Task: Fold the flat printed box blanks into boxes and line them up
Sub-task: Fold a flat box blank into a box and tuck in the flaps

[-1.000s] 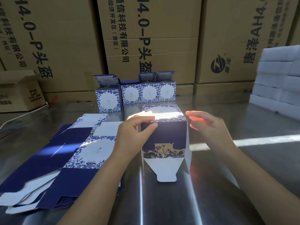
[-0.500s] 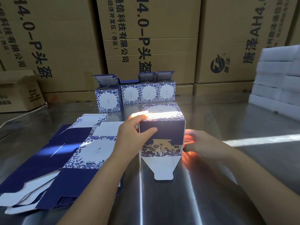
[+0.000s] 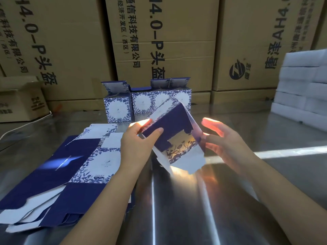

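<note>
A half-formed box [image 3: 169, 126], which stood on the tabletop [image 3: 194, 209] a moment ago, is now lifted clear and tipped, its unclosed bottom flaps swung toward the worker. The left hand [image 3: 138, 144] has its grip clamped on the navy panel, thumb in front. The right hand [image 3: 224, 142] waits just beside the side flap, grip apart and fingers spread. The bottom looks next to be tucked shut. Left of it lie the flat blanks [image 3: 70, 165], and behind, the finished boxes [image 3: 116, 108] stand in a row before brown cartons [image 3: 159, 41].
</note>
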Tool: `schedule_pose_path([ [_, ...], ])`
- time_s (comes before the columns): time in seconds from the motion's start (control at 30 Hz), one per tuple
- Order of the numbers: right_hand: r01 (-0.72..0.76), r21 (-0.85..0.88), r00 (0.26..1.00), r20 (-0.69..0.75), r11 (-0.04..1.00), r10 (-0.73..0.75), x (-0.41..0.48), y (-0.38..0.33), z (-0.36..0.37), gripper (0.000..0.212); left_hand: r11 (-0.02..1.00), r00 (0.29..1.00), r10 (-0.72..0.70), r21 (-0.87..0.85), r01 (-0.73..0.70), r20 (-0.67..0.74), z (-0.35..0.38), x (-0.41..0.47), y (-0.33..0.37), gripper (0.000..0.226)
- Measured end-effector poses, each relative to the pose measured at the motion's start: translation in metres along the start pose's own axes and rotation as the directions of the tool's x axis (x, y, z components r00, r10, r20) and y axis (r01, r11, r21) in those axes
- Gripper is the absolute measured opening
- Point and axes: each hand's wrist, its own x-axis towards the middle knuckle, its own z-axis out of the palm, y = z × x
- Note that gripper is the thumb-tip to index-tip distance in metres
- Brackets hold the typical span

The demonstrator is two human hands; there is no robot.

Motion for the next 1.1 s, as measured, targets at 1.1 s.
schedule_pose_path([
  [1.1, 0.057, -0.200, 0.996, 0.081, 0.978, -0.041, -0.005, -0.005, 0.004, 0.054, 0.851, 0.928, 0.259, 0.390, -0.351, 0.269, 0.014, -0.011, -0.022, 0.063],
])
